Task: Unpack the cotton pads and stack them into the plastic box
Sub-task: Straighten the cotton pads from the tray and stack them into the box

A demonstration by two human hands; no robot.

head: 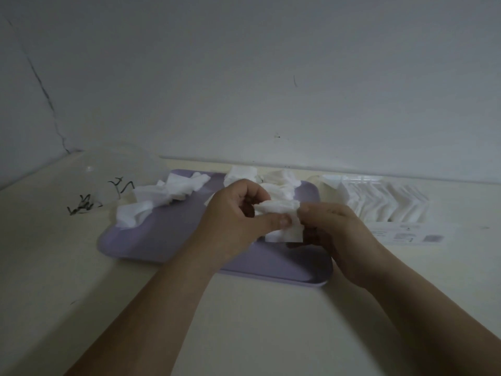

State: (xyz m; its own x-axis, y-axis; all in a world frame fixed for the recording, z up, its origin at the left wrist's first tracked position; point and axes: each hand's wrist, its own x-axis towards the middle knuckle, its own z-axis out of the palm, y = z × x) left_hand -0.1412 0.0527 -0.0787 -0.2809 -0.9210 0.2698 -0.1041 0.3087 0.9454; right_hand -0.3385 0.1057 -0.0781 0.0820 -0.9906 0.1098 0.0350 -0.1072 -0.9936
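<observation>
Fingers [252, 189] of left hand [230, 215] and right hand [341, 229] pinch cotton pads [279, 206]; right fingertips hidden.

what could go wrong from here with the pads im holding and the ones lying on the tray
1. The left hand and right hand pinch the held cotton pads only by their edges; some may slip out or crumple.
2. The loose pads overhang the tray on its left side and might slide off.
3. The plastic box looks nearly full, so more pads may not sit neatly.

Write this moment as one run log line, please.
left hand: grips cotton pads | right hand: grips them too | tray: loose pads | plastic box: partly filled
</observation>
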